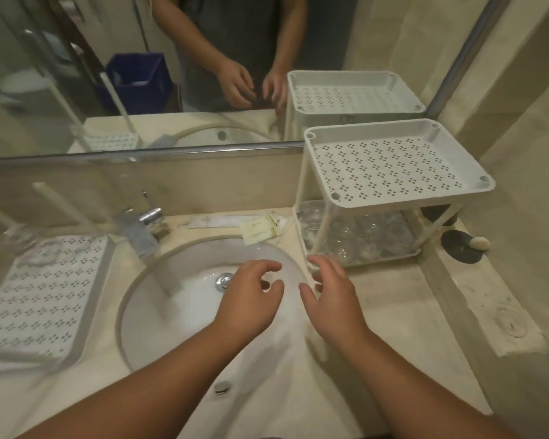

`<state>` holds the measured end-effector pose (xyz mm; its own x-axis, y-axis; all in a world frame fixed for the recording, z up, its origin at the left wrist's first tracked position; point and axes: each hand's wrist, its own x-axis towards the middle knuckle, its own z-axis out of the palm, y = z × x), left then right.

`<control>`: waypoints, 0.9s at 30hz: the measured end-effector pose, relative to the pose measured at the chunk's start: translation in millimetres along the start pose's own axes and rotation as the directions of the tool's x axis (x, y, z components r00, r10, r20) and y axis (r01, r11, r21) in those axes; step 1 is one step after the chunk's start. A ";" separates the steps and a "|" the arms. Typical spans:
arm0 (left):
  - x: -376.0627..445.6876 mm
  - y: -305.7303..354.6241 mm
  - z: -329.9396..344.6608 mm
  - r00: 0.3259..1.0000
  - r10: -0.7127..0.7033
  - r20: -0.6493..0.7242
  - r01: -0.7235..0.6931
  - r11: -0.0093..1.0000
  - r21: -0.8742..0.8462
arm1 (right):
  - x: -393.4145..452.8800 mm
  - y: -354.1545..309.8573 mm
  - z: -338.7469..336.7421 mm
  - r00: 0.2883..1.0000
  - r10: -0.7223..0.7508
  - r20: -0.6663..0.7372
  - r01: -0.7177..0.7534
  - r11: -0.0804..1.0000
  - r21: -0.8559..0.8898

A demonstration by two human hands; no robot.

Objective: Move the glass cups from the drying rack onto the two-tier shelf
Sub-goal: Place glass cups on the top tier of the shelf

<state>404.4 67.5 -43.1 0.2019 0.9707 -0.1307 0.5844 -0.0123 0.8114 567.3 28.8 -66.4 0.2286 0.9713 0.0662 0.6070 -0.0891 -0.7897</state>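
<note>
A white two-tier shelf (393,163) stands at the right of the counter, its perforated top tier bare. Several clear glass cups (365,236) sit on its lower tier. At the left lies the white perforated drying rack (42,296), with what looks like a clear glass (42,255) blurred at its far end. My left hand (251,299) hovers over the sink, fingers loosely curled, holding nothing. My right hand (333,296) hovers beside it near the shelf's front left leg, fingers relaxed and empty.
A round white sink (159,324) with a chrome tap (143,226) fills the middle of the counter. Small sachets (260,229) lie behind the basin. A dark soap dish with a pale soap (463,245) sits right of the shelf. A mirror covers the back wall.
</note>
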 end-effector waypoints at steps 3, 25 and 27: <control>-8.4 -23.8 -34.0 0.996 -0.045 -0.074 0.046 0.999 0.018 | 2.9 -23.9 23.5 0.998 -0.039 0.044 0.039 0.999 0.000; -43.6 -111.2 -286.6 0.861 -0.123 -0.494 0.077 0.991 -0.113 | 32.2 -235.3 221.0 0.853 -0.449 0.265 0.422 0.893 0.156; -42.6 -121.6 -304.9 0.837 -0.109 -0.537 0.047 0.991 -0.127 | 38.6 -250.7 238.4 0.833 -0.468 0.295 0.456 0.883 0.111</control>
<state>85.1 100.9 37.5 -0.3165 0.9424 0.1082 0.4884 0.0641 0.8703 242.4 141.2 -11.3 -0.3180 0.9161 0.2443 0.5554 0.3888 -0.7351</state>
